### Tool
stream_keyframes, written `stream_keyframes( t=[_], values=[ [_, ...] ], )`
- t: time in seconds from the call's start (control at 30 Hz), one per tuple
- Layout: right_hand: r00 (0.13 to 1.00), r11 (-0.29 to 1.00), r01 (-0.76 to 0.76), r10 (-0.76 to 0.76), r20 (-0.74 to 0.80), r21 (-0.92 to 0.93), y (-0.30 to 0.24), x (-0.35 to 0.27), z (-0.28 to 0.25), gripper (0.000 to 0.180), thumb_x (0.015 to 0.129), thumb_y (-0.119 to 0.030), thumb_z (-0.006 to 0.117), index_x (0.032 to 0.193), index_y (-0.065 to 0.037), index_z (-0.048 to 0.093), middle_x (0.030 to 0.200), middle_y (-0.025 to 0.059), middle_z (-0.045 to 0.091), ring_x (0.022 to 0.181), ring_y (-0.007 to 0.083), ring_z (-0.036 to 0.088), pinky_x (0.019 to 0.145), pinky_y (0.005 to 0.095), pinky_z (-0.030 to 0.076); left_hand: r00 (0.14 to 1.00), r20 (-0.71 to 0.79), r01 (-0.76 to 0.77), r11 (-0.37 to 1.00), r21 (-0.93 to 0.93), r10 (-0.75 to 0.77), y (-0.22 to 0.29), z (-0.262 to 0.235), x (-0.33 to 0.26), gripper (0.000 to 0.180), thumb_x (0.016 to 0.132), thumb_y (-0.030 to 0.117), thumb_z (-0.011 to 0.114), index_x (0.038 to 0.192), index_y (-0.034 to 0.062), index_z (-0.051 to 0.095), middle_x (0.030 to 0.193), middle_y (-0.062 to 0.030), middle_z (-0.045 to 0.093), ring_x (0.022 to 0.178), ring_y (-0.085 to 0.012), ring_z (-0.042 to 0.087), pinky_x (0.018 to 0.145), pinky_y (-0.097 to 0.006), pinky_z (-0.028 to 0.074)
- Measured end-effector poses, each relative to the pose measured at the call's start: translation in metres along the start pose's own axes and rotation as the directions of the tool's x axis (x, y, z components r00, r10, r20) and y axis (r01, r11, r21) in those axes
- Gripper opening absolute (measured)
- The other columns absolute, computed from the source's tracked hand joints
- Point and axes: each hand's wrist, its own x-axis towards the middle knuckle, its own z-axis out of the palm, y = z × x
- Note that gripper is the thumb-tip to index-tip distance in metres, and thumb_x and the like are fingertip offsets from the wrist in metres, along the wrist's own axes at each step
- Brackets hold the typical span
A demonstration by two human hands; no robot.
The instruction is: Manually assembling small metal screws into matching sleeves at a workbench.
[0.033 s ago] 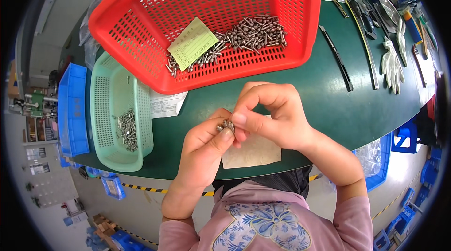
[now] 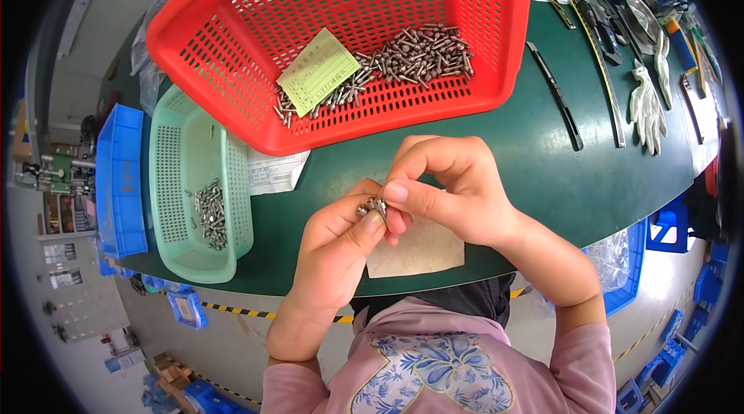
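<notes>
Several small metal pins [image 2: 373, 208] are pinched between the thumb and fingers of my left hand [image 2: 339, 243]. My right hand [image 2: 449, 189] meets it from the right, thumb and forefinger closed at the same cluster; what exactly lies between those fingertips is hidden. Both hands hover over a beige sheet [image 2: 418, 251] near the front table edge. Beyond them a large red basket [image 2: 325, 135] holds a heap of similar metal pins [image 2: 422, 53] and a yellow-green paper card [image 2: 318, 73]. To the left, a pale green basket [image 2: 238, 220] contains a smaller pile of metal pieces [image 2: 209, 215].
Blue bin [image 2: 122, 181] stands at the far left. A printed paper [image 2: 275, 171] lies partly under the red basket. On the right of the green table [image 2: 496, 135] lie a black utility knife [image 2: 555, 96], a steel ruler [image 2: 604, 81], white gloves [image 2: 645, 108] and tools.
</notes>
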Motion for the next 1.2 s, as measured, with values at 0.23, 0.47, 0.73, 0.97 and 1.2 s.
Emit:
stream_keyframes(
  t=[0.23,0.47,0.73,0.97,1.2],
  values=[
    [0.980,0.925,-0.171,0.197,-0.044,0.340,0.005,0.000,0.004,0.014,0.087,-0.010,0.061,0.081,0.003,0.061,0.069,0.0036,0.061,0.060,0.0081,0.057,0.053,0.0218,0.045,0.996,-0.052,0.065,0.994,-0.087,-0.070,0.002,0.004,0.000,0.021,0.092,0.015,0.051,0.088,-0.0040,0.059,0.094,-0.0056,0.052,0.088,-0.0141,0.049,0.075,-0.027,0.038],
    [0.995,0.892,0.103,-0.086,0.057,-0.440,0.001,0.004,-0.008,0.014,0.076,-0.011,0.071,0.074,0.000,0.063,0.065,0.0041,0.059,0.055,0.0081,0.054,0.048,0.0236,0.042,0.949,0.039,-0.188,0.462,0.867,0.313,0.004,0.001,0.004,0.008,0.084,0.003,0.060,0.089,-0.0042,0.061,0.080,-0.0052,0.048,0.067,-0.0142,0.047,0.058,-0.024,0.040],
    [0.989,0.892,0.143,-0.140,0.040,-0.429,0.008,0.007,-0.013,0.013,0.076,-0.009,0.070,0.074,0.000,0.062,0.065,0.0052,0.060,0.057,0.0099,0.056,0.051,0.0246,0.046,0.986,-0.038,-0.097,0.755,0.649,0.160,0.008,-0.002,0.011,0.007,0.082,0.002,0.061,0.086,-0.0046,0.061,0.081,-0.0042,0.049,0.068,-0.0114,0.048,0.059,-0.023,0.040],
    [0.999,0.950,0.043,-0.039,0.020,-0.310,0.004,0.006,-0.012,0.014,0.079,-0.010,0.068,0.076,0.002,0.061,0.066,0.0035,0.061,0.059,0.0074,0.055,0.053,0.0232,0.046,0.989,-0.091,0.135,0.953,0.272,-0.114,0.016,-0.002,0.009,0.019,0.088,0.011,0.050,0.088,-0.0063,0.060,0.091,-0.0053,0.049,0.081,-0.0125,0.048,0.074,-0.025,0.038],
    [0.999,0.956,0.046,-0.040,0.025,-0.289,0.002,0.006,-0.012,0.011,0.079,-0.008,0.068,0.075,0.001,0.062,0.066,0.0036,0.061,0.058,0.0072,0.058,0.051,0.0217,0.044,0.989,-0.031,0.150,0.971,0.188,-0.147,0.016,-0.006,0.008,0.030,0.083,0.014,0.045,0.094,-0.0084,0.060,0.095,-0.0083,0.050,0.089,-0.0165,0.048,0.083,-0.029,0.037]
  ],
)
